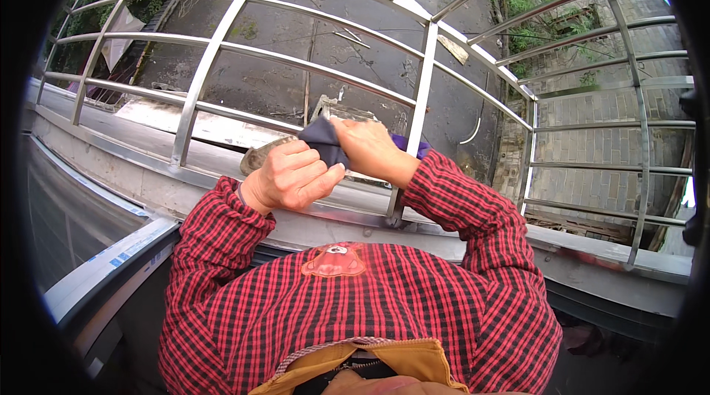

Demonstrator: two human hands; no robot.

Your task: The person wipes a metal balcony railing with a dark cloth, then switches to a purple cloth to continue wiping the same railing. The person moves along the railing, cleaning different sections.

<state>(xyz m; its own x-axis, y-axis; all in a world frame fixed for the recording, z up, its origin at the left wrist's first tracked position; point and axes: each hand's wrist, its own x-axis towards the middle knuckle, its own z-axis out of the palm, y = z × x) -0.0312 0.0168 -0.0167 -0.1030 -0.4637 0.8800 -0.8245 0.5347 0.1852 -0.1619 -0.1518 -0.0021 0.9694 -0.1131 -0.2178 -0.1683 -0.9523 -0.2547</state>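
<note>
A dark grey cloth [323, 141] is bunched between my two hands in front of a metal window guard [299, 66]. My left hand [293, 176] is closed on its lower left part, knuckles up. The fingers of my right hand [373, 146] are curled around the cloth's upper right side, and some of them are hidden behind it. Both hands are close together above the sill ledge [355, 220]. Behind my right wrist, a piece of purple material [409, 145] shows on both sides of an upright bar; what it is cannot be made out.
Steel bars surround the ledge in front and to the right. A window frame [111, 259] with a glass pane [72, 212] stands at left. Far below lie a dark paved yard [355, 12], green plants [516, 6] and a brick-patterned surface [593, 162].
</note>
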